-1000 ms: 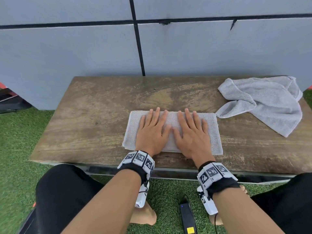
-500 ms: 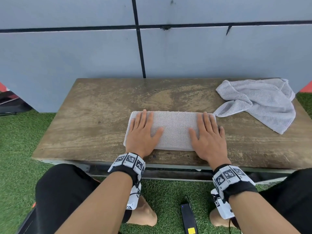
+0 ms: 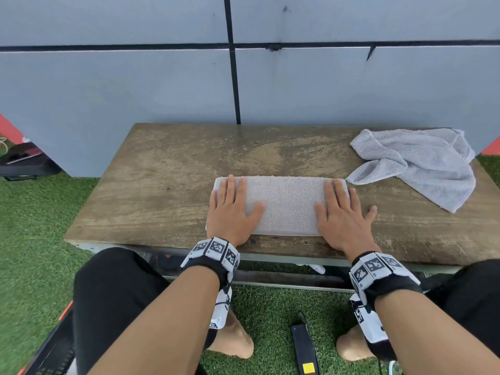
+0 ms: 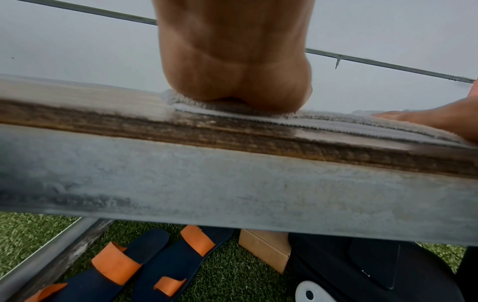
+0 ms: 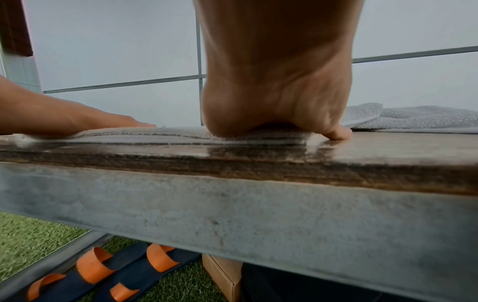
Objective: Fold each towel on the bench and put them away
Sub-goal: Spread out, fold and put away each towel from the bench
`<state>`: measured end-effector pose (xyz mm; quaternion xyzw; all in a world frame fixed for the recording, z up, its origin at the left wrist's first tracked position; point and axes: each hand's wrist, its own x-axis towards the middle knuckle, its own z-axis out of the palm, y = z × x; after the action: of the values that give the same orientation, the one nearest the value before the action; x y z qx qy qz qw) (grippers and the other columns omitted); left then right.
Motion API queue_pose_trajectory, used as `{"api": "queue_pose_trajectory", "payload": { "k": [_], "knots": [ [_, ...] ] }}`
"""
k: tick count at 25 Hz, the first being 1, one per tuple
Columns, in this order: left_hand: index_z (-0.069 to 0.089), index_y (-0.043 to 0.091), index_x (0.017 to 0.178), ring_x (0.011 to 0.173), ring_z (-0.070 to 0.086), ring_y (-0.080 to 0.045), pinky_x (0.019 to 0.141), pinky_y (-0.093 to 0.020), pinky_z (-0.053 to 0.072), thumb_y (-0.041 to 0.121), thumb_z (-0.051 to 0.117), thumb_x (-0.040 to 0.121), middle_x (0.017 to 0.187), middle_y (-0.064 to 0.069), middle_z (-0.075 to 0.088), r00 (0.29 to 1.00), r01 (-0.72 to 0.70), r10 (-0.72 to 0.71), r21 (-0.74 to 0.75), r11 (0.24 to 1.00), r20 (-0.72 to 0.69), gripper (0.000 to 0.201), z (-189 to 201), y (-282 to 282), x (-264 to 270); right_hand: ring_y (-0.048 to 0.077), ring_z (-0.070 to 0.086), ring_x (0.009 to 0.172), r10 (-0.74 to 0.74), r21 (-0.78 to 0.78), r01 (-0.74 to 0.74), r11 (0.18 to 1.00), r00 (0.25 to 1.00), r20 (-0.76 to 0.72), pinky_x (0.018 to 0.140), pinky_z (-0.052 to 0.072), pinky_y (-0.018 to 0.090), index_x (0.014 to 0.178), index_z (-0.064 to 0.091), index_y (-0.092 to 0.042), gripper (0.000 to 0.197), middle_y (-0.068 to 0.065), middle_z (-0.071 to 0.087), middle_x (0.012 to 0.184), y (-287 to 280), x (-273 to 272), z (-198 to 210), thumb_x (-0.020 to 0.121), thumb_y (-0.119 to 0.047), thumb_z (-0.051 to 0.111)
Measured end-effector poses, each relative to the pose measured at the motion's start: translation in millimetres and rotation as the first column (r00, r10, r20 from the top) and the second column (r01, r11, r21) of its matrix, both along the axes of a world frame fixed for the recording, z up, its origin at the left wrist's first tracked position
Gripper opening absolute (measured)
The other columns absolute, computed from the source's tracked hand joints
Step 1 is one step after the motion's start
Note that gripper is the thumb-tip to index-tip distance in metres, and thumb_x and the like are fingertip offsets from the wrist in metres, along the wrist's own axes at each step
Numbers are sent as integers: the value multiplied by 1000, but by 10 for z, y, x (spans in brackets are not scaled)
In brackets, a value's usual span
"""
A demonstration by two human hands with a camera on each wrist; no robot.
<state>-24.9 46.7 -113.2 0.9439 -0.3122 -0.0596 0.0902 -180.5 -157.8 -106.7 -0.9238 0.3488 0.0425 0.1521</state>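
Note:
A folded grey towel (image 3: 286, 204) lies flat near the front edge of the wooden bench (image 3: 162, 190). My left hand (image 3: 232, 209) presses flat on its left end, fingers straight. My right hand (image 3: 341, 212) presses flat on its right end, the outer fingers reaching onto the bench. A second grey towel (image 3: 422, 163) lies crumpled at the bench's far right corner. In the left wrist view the heel of my left hand (image 4: 238, 81) rests on the folded towel (image 4: 323, 124). In the right wrist view my right hand (image 5: 276, 102) rests on the towel's stacked layers (image 5: 181, 134).
A grey panelled wall (image 3: 135, 90) stands behind the bench. Green artificial turf (image 3: 35, 239) surrounds it. A black device (image 3: 304, 347) lies on the turf between my feet. Under the bench are orange-strapped sandals (image 4: 145, 263) and a cardboard box (image 4: 266, 247).
Both hands slid apart along the folded towel, from side by side at its middle to its left and right ends, staying flat.

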Motion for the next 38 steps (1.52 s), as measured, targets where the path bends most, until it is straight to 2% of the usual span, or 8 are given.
{"api": "queue_pose_trajectory", "payload": {
  "k": [8, 12, 17, 19, 22, 25, 32, 38],
  "knots": [
    [-9, 22, 160, 154, -17, -24, 124, -44, -9, 72, 18, 95, 167, -7, -17, 972, -187, 187, 19, 982, -139, 86, 87, -69, -151, 43, 28, 136, -58, -25, 67, 997, 963, 265, 107, 23, 74, 131, 35, -25, 54, 11, 13, 150, 297, -139, 159, 89, -51, 58],
    [5, 8, 159, 151, 7, -35, 122, -50, 7, 73, 11, 92, 163, -20, 12, 942, -315, 323, 101, 944, -85, 94, 155, -140, -351, 33, 41, 111, 207, -235, -134, 963, 924, 321, 97, 44, 51, 113, 51, -13, 36, 10, 41, 122, 605, -207, 9, 89, -38, 59],
    [67, 8, 110, 108, 54, -32, 107, -49, 26, 65, 20, 94, 115, -13, 62, 957, -280, 287, 149, 949, -31, 76, 527, -88, -385, 29, 2, 154, 166, 34, -178, 983, 961, 223, 126, 8, 45, 160, 11, -15, 74, 6, 6, 168, 456, 13, -114, 100, -42, 44],
    [62, 15, 90, 84, 61, -26, 97, -48, 43, 50, 31, 98, 91, -5, 67, 951, -232, 215, -51, 971, -224, 47, 502, 62, -326, 26, -12, 154, 137, 91, -161, 983, 965, 226, 126, -2, 42, 161, 2, -16, 79, 9, -4, 168, 380, 52, -116, 100, -42, 44],
    [52, 23, 98, 68, 61, -21, 71, -42, 58, 28, 45, 101, 81, -5, 64, 889, -273, 94, -352, 895, -448, 9, 313, 369, -357, 28, -11, 154, 175, 118, -219, 969, 938, 301, 126, 0, 46, 160, 4, -27, 74, 13, -2, 168, 358, -16, -115, 100, -31, 46],
    [50, 27, 117, 52, 47, -14, 53, -28, 42, 16, 47, 101, 69, -6, 60, 920, -163, -4, -391, 906, -392, 20, 218, 488, -362, 30, -14, 154, 270, 126, -313, 941, 922, 276, 125, 0, 49, 158, 8, -41, 71, 14, -6, 168, 335, -135, -95, 100, -27, 46],
    [59, 30, 132, 67, 44, -16, 59, -22, 35, -3, 46, 92, 80, -5, 51, 880, -55, -138, -385, 921, -455, 54, 280, 557, -343, 37, -26, 150, 488, -16, -487, 873, 873, 28, 122, -10, 52, 149, -9, -62, 94, 12, -23, 165, 379, -408, -49, 73, -71, 46],
    [49, 45, 140, 91, 49, -23, 80, -29, 42, -2, 69, 82, 106, 0, 39, 868, 85, -195, -250, 964, -457, 77, 225, 646, -316, 47, -18, 149, 433, -99, -435, 895, 901, -43, 120, -4, 62, 149, -10, -62, 83, 16, -17, 166, 545, -415, -41, 89, -69, 48]
  ]
}}
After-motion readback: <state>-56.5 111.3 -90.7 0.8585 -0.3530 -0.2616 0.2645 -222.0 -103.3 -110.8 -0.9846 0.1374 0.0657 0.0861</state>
